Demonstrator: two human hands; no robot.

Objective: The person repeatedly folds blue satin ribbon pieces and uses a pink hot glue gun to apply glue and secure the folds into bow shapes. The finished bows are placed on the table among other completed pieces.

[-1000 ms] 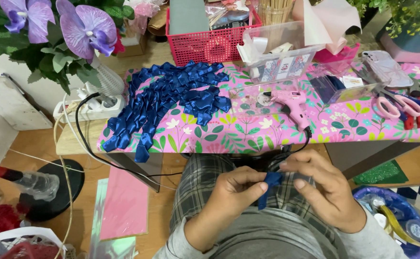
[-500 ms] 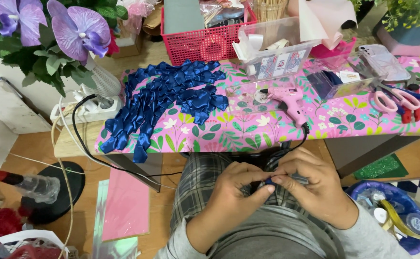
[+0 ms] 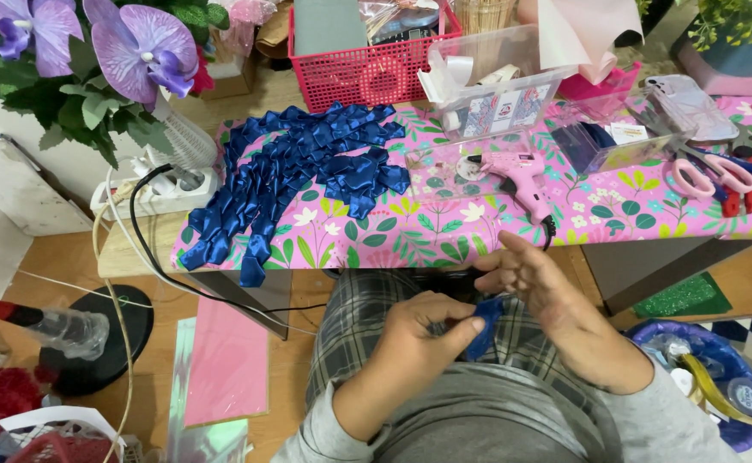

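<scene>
My left hand (image 3: 423, 330) pinches a small piece of blue satin ribbon (image 3: 485, 326) over my lap, thumb and fingers closed on it. My right hand (image 3: 556, 300) is beside it, fingers spread and half open, its fingertips at the ribbon's upper end. Both hands hover above my plaid trousers, just in front of the low table's edge. A pile of several folded blue ribbon petals (image 3: 294, 176) lies on the pink floral tablecloth (image 3: 444, 231) to the upper left of my hands.
A pink glue gun (image 3: 522, 180) lies on the table above my hands, its cord running down. Pink scissors (image 3: 702, 176), clear plastic boxes (image 3: 500, 94) and a red basket (image 3: 367, 73) stand further back. A power strip (image 3: 161, 193), purple fake flowers (image 3: 127, 47), pink sheet (image 3: 226, 360) at left.
My right hand has opened and lifted its fingers off the ribbon, which my left hand now holds alone. The view has dropped slightly and shifted.
</scene>
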